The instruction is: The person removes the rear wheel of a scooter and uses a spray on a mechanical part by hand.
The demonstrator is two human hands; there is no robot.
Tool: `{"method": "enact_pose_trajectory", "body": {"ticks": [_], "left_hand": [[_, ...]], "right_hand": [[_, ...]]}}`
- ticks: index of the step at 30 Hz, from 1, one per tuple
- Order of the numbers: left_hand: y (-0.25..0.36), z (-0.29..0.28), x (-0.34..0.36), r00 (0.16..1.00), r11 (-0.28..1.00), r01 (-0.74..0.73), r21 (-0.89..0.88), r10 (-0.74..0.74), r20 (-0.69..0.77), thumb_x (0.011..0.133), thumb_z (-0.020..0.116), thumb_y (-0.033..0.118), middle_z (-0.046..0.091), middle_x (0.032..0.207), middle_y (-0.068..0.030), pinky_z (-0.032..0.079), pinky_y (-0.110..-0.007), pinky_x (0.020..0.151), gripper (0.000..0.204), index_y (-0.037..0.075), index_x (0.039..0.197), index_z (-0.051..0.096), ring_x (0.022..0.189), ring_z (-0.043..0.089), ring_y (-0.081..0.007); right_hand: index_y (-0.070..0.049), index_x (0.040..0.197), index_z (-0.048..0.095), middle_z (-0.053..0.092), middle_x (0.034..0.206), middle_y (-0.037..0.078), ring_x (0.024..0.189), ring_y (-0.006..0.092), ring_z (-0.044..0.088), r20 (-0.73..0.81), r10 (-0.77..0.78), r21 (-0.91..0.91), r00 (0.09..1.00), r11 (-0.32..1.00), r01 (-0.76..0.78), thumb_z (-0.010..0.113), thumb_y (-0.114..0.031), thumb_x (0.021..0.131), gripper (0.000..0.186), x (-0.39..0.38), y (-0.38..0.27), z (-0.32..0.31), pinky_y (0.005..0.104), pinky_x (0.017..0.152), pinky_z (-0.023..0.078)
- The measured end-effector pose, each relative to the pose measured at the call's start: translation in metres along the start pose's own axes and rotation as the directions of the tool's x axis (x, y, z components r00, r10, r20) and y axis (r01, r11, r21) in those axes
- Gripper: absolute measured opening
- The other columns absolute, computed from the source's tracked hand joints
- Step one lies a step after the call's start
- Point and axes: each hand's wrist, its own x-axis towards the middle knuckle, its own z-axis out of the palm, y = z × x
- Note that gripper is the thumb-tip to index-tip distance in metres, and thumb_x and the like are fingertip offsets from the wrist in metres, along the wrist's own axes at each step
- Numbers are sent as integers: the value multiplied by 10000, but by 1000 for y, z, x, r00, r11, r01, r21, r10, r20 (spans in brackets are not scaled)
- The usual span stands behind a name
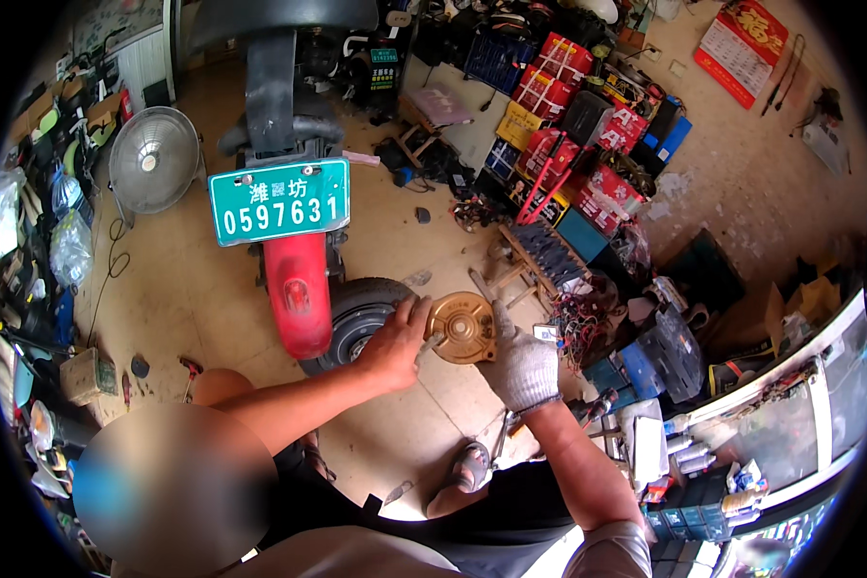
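Note:
A round, gold-brown metal cover (pixel 460 328) with raised concentric rings and a small lug is held up above the floor. My right hand (pixel 530 369), in a pale knitted glove, grips its right edge. My bare left hand (pixel 395 345) is at the cover's left edge, fingers bent. A small pale tip shows between those fingers and the cover; what it belongs to cannot be made out. Just behind my left hand lies a black-tyred wheel (pixel 361 318), partly hidden by the hand and by the red rear mudguard (pixel 297 294) of a two-wheeler.
The two-wheeler carries a green plate (pixel 279 201). A round metal fan (pixel 155 159) stands to the left. Stacked red boxes (pixel 612 196), a wooden stool (pixel 539 260) and tangled wires (pixel 588 323) lie to the right. A hammer (pixel 191 371) rests on the floor. A blurred patch covers the lower left.

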Motion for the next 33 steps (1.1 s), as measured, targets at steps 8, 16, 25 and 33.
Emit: {"method": "enact_pose_trajectory", "body": {"ticks": [8,16,25,33], "left_hand": [[-7,11,0,1000,998,-11,-55,11,8,796,871,182,268,1661,-374,418,-490,1250,1101,-67,1651,224,1527,384,-523],[-10,5,6,998,1000,-16,1,15,66,817,856,165,268,1698,-318,401,-452,1266,1071,-41,1663,232,1542,395,-480],[1,9,4,997,997,77,-16,-77,30,786,880,176,242,1710,-316,412,-455,1259,1132,-41,1672,210,1553,385,-478],[4,-2,3,1000,997,16,-75,-14,22,771,846,93,285,1677,-315,456,-470,1221,1073,-15,1659,253,1505,439,-487]], "right_hand": [[-73,1631,435,759,936,200,770,369,766,14,-24,16,1000,1000,24,864,-407,823,974,-3,2,3,490,670,605],[-69,1626,435,766,935,206,774,383,769,36,0,25,999,1000,-1,859,-417,835,963,0,6,3,493,672,606],[-56,1640,415,769,948,217,805,385,772,38,-18,34,999,999,17,849,-411,848,970,2,7,4,494,693,611],[-52,1644,409,769,958,213,814,381,773,53,-7,21,999,1000,6,854,-404,839,984,0,7,0,493,705,609]]}}
